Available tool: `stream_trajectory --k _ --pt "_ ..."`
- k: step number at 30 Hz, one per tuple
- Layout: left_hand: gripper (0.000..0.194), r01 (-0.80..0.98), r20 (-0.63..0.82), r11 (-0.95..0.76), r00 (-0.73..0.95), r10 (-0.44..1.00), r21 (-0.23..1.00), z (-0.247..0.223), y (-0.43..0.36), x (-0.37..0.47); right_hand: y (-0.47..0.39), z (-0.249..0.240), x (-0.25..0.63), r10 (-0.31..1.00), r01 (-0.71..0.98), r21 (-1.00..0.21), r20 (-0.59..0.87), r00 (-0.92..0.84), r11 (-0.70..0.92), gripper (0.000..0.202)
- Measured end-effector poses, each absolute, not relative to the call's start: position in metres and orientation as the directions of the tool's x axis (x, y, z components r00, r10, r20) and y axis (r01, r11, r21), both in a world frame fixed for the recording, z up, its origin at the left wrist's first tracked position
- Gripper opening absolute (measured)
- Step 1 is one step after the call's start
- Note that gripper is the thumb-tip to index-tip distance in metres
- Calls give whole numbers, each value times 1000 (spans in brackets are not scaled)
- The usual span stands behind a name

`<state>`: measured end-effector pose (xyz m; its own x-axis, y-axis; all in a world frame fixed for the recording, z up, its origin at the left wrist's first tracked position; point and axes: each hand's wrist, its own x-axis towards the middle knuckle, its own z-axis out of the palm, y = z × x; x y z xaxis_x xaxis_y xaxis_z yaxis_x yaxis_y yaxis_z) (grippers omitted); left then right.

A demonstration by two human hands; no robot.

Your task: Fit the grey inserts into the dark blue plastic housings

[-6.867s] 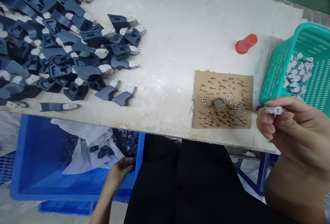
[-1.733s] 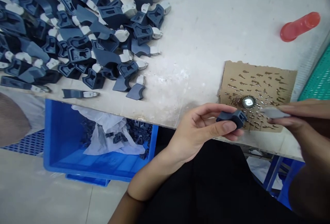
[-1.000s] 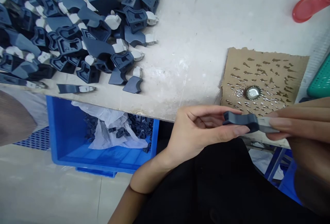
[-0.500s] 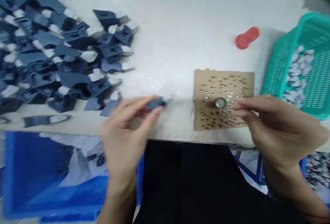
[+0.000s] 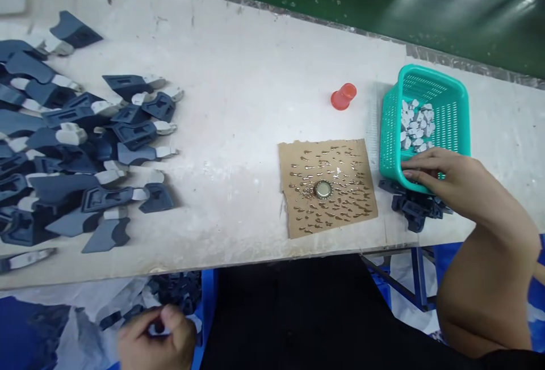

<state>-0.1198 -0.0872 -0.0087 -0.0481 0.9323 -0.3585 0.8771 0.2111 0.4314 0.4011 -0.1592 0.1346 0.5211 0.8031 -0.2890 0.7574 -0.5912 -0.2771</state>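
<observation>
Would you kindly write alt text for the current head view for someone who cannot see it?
A person's right hand dips into a green perforated plastic basket of small grey parts; the left hand is at a blue plastic bin. The white table holds droplet-spotted brown cardboard with a round metal cap, and dark blue pieces with white ends.

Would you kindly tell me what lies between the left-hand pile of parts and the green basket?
In the head view: a cardboard sheet bearing a metal cap and many small shiny bits, plus a red plastic piece.
</observation>
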Motion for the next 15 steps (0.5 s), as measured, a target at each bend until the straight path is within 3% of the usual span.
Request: stream_trajectory --k 3,5,10,15 --pt "20 910 -579 342 -152 801 233 -30 -118 -146 -157 138 407 815 766 -309 -357 457 -564 44" --pt "18 907 -702 358 -107 704 221 -40 -133 -157 -155 142 412 808 763 -313 -399 434 -565 44" --pt "21 901 -708 333 -43 705 276 -50 -144 -162 -150 140 414 768 724 -330 -480 423 -606 41" --pt "25 921 -678 296 -49 733 253 -57 -138 -156 -149 137 408 761 667 -388 -464 454 -636 30"
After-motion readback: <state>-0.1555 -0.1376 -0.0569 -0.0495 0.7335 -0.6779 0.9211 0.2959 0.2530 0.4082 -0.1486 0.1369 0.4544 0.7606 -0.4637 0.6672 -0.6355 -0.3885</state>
